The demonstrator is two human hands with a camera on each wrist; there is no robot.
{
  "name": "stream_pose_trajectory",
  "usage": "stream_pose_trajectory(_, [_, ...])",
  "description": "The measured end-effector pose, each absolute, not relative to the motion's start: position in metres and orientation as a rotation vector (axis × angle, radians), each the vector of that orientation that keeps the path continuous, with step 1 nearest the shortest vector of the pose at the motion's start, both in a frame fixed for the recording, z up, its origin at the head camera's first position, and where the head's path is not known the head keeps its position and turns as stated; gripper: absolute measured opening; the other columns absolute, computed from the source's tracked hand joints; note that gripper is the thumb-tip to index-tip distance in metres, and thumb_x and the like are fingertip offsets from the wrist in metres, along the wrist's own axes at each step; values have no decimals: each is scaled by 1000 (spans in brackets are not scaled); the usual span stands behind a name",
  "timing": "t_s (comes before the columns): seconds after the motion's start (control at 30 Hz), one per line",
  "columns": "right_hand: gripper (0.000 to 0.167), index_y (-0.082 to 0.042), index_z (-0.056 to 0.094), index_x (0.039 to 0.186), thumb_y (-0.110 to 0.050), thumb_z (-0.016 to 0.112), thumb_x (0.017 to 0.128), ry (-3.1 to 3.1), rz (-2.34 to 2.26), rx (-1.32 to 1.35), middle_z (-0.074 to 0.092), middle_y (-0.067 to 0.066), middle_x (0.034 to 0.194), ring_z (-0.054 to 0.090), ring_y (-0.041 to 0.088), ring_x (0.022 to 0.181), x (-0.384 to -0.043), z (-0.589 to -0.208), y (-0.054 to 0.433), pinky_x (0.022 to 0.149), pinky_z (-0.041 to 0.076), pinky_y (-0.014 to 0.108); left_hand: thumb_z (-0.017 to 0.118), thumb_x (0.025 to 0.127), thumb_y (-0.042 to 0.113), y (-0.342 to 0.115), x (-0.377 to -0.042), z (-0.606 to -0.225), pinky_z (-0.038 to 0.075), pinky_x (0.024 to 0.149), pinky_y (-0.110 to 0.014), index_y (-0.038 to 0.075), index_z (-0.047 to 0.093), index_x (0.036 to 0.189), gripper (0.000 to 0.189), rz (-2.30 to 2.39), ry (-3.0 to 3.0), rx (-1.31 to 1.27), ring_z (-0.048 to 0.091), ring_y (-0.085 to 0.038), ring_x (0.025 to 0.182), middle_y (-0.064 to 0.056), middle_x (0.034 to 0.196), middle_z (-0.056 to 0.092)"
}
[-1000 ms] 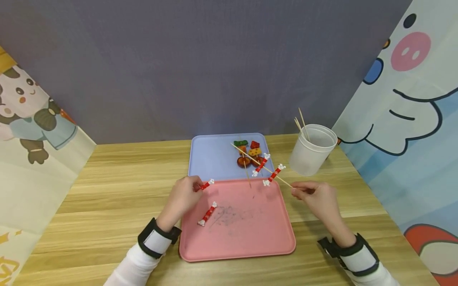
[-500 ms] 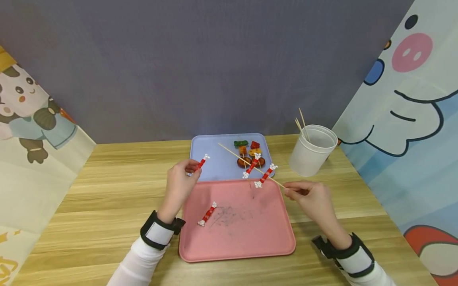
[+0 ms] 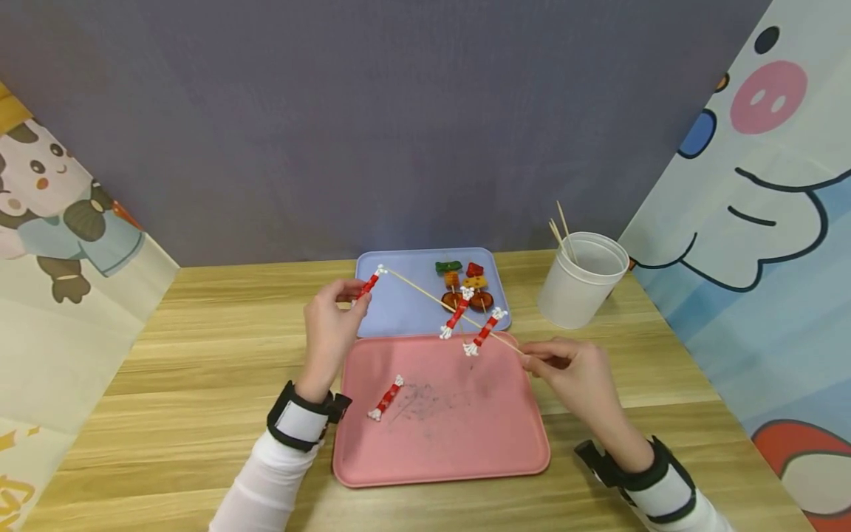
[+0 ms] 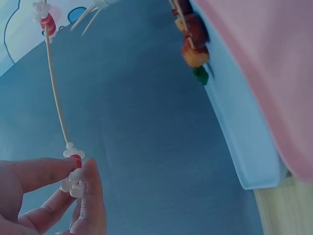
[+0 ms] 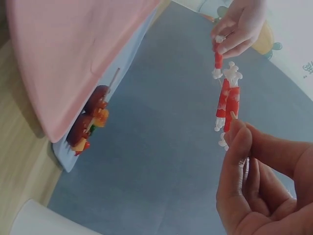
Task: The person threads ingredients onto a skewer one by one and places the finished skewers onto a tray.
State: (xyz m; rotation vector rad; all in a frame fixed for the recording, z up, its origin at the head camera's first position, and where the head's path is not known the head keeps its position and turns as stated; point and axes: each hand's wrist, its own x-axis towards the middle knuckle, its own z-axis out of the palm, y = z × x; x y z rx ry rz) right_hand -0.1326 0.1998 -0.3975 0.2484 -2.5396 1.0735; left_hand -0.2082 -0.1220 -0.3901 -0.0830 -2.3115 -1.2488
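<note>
My right hand (image 3: pixel 578 377) pinches a thin wooden skewer (image 3: pixel 415 286) near its lower end. Threaded crosswise on that skewer are two red pieces with knobbly white ends, a farther one (image 3: pixel 457 313) and a nearer one (image 3: pixel 484 332). Between thumb and fingers my left hand (image 3: pixel 330 321) holds a similar red piece (image 3: pixel 370 283) above the left of the blue tray. The skewer's tip is right at the white upper end of this piece; the left wrist view also shows the skewer (image 4: pixel 56 93) meeting it. Another red piece (image 3: pixel 385 399) lies on the pink tray (image 3: pixel 465 443).
Behind the pink tray, the light blue tray (image 3: pixel 392 314) bears two finished toy-food skewers (image 3: pixel 475 281) with brown, yellow, green and red pieces. A white tub (image 3: pixel 572 295) with several wooden skewers stands at the back right. A grey wall closes off the wooden table behind.
My left hand has raised its red piece up and away from the pink tray. The right hand has moved the skewer leftward, bringing its tip to that piece.
</note>
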Motion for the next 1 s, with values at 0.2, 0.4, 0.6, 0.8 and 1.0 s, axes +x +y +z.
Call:
stream_pose_trajectory(0.2, [14,-14,78,86,-9,80,73,-2539,1095,236,70,-4,73,60,2,60,-133,-392,198,54,49,17,74,81,10,-117,-215,-383,56,62,-31,6,72,95,15,-1295,-2268,-75,67,-20,78,-8,88,72])
stream_pose_trajectory(0.4, [14,-14,77,86,-10,80,73,-2544,1114,230,69,-5,71,59,3,59,-132,-390,196,53,49,18,77,78,12,-112,-222,-380,56,68,-35,4,71,96,21,-1358,-2210,-19,67,-22,81,-8,90,72])
stream_pose_trajectory(0.6, [15,-16,78,86,-10,81,73,-2544,1097,237,68,-6,70,58,4,59,-130,-389,197,53,48,18,79,77,12,-109,-226,-376,53,71,-37,5,70,93,20,-1367,-2112,1,66,-25,80,-9,88,71])
stream_pose_trajectory(0.8, [15,-17,77,87,-10,81,73,-2532,1099,236,66,-7,68,57,3,59,-127,-388,200,52,47,18,79,76,9,-105,-226,-372,54,69,-34,4,69,89,17,-1397,-2005,-36,64,-20,76,-9,85,69])
stream_pose_trajectory(1.0, [17,-16,77,87,-8,81,72,-2524,1099,251,67,-7,68,58,3,58,-125,-387,200,52,47,17,79,76,11,-103,-226,-373,56,70,-37,4,71,88,16,-1377,-1980,-67,65,-20,75,-11,84,66])
